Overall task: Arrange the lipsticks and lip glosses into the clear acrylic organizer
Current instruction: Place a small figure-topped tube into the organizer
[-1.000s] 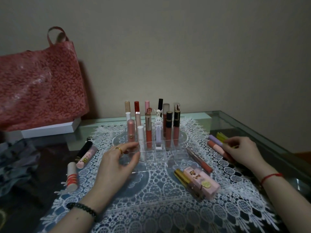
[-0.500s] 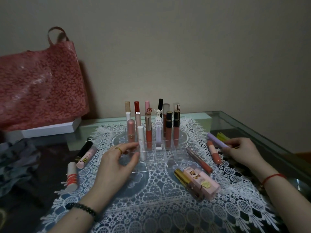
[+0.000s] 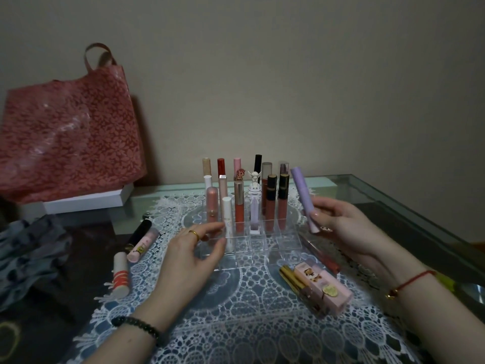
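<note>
A lilac tube [image 3: 304,198] is pinched near its lower end by the right hand [image 3: 338,227], held tilted in the air just right of the organizer [image 3: 252,243]. The left hand [image 3: 191,256] is rested at the organizer's front left corner, fingers [image 3: 210,229] loosely spread and nothing gripped. Rows of tubes are stood upright in the back slots; the clear walls are pretty hard to make out. A red gloss [image 3: 321,254] is partly hidden under the right hand. A pink box [image 3: 324,291] is left lying on the lace [image 3: 236,324].
</note>
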Demonstrator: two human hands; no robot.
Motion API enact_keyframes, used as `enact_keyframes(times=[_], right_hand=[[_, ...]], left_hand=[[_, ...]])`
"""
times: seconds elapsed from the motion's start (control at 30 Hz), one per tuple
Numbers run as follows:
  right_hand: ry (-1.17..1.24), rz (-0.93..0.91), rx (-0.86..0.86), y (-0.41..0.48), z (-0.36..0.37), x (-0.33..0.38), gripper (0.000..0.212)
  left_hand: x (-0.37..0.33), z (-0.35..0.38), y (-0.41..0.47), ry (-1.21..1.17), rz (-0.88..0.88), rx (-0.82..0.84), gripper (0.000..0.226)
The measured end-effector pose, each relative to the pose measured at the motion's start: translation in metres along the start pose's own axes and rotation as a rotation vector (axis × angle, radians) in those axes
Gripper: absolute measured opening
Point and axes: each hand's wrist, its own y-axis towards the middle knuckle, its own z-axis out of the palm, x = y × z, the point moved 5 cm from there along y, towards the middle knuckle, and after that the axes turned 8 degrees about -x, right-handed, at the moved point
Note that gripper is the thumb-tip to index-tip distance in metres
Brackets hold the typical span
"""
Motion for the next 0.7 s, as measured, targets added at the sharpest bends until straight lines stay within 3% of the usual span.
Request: enact_keyframes(times=[0.2, 0.4, 0.7], right_hand=[[0.095, -0.052, 0.149, 0.001, 0.05, 0.012, 0.028], [-0.09, -0.274, 0.044, 0.011, 0.076, 0.023, 0.023], [-0.155, -0.368, 0.011, 0.01, 0.094, 0.003, 0.023]], left_hand=[[-0.002, 0.0, 0.0, 0.003, 0.034, 0.016, 0.031], [0.002, -0.002, 0.002, -0.014, 0.026, -0.033, 0.031], [0.003, -0.009, 0.005, -0.019, -0.01, -0.068, 0.036]])
